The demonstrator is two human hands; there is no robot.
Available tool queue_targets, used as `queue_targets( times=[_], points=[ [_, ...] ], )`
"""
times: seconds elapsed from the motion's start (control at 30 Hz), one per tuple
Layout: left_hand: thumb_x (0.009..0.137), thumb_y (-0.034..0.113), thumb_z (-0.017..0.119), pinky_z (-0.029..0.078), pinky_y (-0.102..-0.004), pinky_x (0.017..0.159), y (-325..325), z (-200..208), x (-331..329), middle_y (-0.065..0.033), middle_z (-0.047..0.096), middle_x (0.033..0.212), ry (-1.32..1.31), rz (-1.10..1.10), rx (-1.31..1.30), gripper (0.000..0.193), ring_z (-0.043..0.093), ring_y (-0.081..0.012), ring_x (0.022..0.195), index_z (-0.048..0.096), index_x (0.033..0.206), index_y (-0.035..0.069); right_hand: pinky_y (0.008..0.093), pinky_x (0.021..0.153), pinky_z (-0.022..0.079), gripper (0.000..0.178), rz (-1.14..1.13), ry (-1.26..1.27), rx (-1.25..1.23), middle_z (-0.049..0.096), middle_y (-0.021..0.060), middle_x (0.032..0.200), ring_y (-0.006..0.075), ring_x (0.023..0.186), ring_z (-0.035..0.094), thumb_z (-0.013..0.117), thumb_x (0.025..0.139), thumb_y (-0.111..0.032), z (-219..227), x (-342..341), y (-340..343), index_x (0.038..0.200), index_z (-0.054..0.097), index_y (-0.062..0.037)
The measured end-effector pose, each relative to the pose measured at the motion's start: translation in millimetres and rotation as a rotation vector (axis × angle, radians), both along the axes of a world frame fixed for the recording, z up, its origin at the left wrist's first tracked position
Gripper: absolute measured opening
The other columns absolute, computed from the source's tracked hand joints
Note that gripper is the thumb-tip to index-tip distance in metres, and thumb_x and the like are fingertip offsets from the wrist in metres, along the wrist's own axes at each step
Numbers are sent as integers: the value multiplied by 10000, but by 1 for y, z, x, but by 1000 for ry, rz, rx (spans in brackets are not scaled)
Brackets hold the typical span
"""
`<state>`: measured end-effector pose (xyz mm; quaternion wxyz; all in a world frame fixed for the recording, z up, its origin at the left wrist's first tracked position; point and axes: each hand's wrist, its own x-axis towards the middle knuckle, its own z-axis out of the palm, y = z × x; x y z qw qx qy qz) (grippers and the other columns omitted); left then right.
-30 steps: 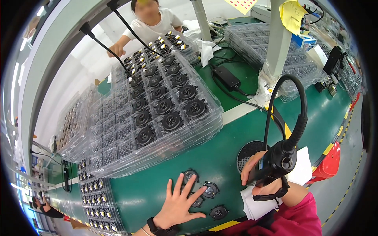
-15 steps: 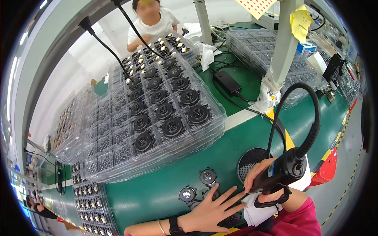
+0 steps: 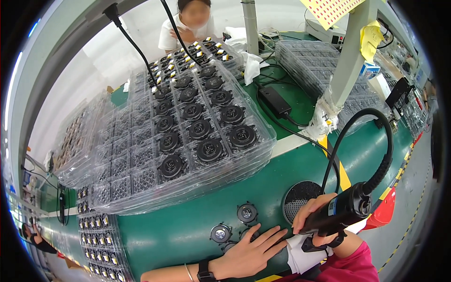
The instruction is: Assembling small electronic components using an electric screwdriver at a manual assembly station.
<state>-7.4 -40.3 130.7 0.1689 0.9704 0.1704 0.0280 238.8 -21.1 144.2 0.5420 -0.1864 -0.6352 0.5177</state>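
Observation:
My right hand (image 3: 307, 214) is wrapped round a black electric screwdriver (image 3: 334, 212) with a thick cable at its rear. The tool slants down to the left, and its tip comes close to my left fingertips. My left hand (image 3: 246, 256) lies palm down with fingers stretched out over round black watch cases, partly hiding them. Just beyond it sit one watch case (image 3: 246, 213) and another with a shiny centre (image 3: 220, 232). White paper (image 3: 300, 254) lies beneath my right hand. Next to the screwdriver stands a round perforated dish (image 3: 291, 207) holding small dark bits.
Stacked clear plastic trays (image 3: 197, 181) with rows of watch cases fill the table's middle. A smaller tray of parts (image 3: 101, 244) lies at left. A metal post (image 3: 345, 75), black power adapter (image 3: 275, 101) and cables stand beyond. A co-worker (image 3: 188, 30) is behind the trays.
My left fingers have drawn closer together over the watch cases. The screwdriver stays in my right hand near the same spot. The view has shifted slightly, and the co-worker leans lower.

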Motion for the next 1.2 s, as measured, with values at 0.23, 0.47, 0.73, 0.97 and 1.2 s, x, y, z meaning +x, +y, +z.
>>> queue_targets(
  times=[0.23,0.47,0.73,0.97,1.2],
  points=[
    [758,245,714,277,-493,1101,1,-3,1,-68,393,1497,-36,11,14,711,346,-209,1395,456,1413,148,409,641,583,650,9,-25,15,639,217,789,333,694,690,882,720,-254,-1,3,1,1131,443,-8],
    [807,137,582,288,-466,1100,-3,-9,2,-116,383,1505,-143,43,-46,578,375,-228,1378,487,1375,92,409,640,581,650,0,11,18,633,214,797,332,700,686,876,729,-256,-3,-1,-1,1137,434,-9],
    [826,151,568,290,-465,1100,-2,-9,0,-111,391,1499,-148,42,-43,553,376,-230,1375,492,1371,93,409,646,576,636,11,-22,-5,621,203,821,326,710,681,866,743,-254,1,0,-1,1137,425,-18],
    [830,161,565,285,-465,1103,-3,-8,0,-109,391,1500,-141,45,-45,549,374,-228,1376,492,1371,95,406,639,574,645,9,-18,-12,619,191,817,326,707,680,867,740,-270,1,-1,-2,1141,427,-21],
    [823,174,593,276,-464,1106,-4,-9,-1,-112,391,1499,-137,41,-38,572,369,-226,1380,482,1379,96,407,639,572,642,7,-25,0,620,190,821,327,706,680,867,739,-270,1,-1,-2,1140,431,-22]
  ],
)
